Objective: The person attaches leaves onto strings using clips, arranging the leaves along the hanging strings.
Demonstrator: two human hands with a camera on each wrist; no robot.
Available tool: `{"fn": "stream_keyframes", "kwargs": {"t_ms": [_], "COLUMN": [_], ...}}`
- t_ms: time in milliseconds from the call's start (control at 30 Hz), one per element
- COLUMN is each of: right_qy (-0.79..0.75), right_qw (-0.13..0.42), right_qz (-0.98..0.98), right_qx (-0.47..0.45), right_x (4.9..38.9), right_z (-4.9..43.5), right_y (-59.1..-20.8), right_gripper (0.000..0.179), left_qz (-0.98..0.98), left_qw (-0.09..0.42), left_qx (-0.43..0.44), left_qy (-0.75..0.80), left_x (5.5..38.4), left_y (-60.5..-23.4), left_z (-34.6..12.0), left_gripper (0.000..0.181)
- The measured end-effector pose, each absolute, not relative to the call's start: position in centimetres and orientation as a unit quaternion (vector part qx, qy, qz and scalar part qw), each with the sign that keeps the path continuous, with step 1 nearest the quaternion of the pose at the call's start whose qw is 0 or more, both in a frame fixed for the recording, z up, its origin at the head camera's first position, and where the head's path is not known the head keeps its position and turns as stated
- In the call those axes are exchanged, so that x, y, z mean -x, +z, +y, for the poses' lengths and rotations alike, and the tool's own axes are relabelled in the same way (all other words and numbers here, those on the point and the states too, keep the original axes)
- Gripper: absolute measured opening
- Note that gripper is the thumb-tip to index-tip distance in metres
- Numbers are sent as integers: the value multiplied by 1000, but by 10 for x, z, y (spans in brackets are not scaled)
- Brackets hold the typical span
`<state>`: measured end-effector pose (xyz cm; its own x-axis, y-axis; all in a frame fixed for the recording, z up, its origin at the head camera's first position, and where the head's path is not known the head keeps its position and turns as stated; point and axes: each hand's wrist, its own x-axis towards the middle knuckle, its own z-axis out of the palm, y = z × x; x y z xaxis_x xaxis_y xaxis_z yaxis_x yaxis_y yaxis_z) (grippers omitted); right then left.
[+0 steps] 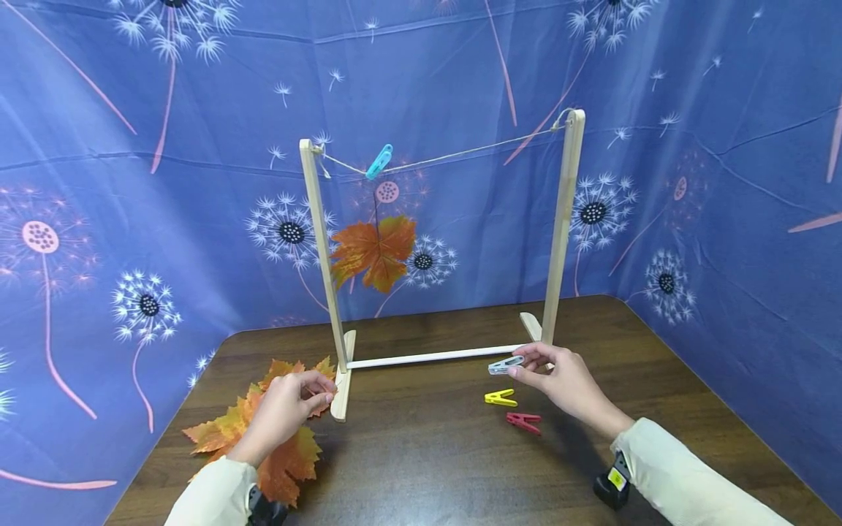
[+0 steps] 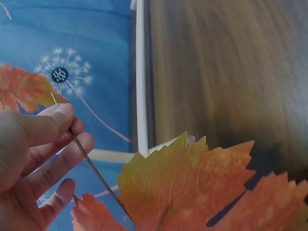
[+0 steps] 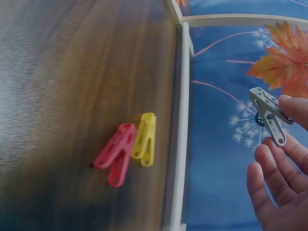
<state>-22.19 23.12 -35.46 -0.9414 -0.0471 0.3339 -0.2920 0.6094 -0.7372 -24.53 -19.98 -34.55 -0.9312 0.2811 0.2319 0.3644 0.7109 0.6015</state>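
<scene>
My left hand [image 1: 289, 409] pinches the thin stem [image 2: 96, 168] of an orange maple leaf [image 2: 178, 178] between thumb and forefinger. Under that arm in the head view lie other orange and yellow leaves [image 1: 289, 460]. A grey clothespin [image 1: 505, 365] is pinched in my right hand [image 1: 559, 376], raised over the table near the frame's right foot. Below it lie a yellow clothespin [image 1: 501, 398] and a red clothespin [image 1: 524, 421], side by side. On the string, a blue clothespin [image 1: 379, 162] holds one leaf [image 1: 376, 252] by its stem.
A wooden frame with a left post [image 1: 322, 256], a right post [image 1: 563, 226] and a white crossbar [image 1: 434, 357] stands on the brown table [image 1: 421, 453]. A string [image 1: 460, 152] runs between the post tops. Blue dandelion-print cloth [image 1: 447, 73] hangs behind and at both sides.
</scene>
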Motion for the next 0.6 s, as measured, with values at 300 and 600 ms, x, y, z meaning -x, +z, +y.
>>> {"fn": "stream_keyframes", "kwargs": {"t_ms": [300,600], "right_qy": [438,435], "right_qw": [155,181], "right_qz": [-879,-872], "right_qx": [-107,-133], "right_x": [233,241], "right_z": [228,223], "right_y": [-337,-321], "right_gripper": [36,28], "left_qz": [-908,-893], "left_qw": [88,116], "left_qx": [153,157], "left_qy": [-380,-405], "left_x": [248,253], "left_y": [-329,-312], "left_z": [-180,-162], "left_gripper": [7,8]}}
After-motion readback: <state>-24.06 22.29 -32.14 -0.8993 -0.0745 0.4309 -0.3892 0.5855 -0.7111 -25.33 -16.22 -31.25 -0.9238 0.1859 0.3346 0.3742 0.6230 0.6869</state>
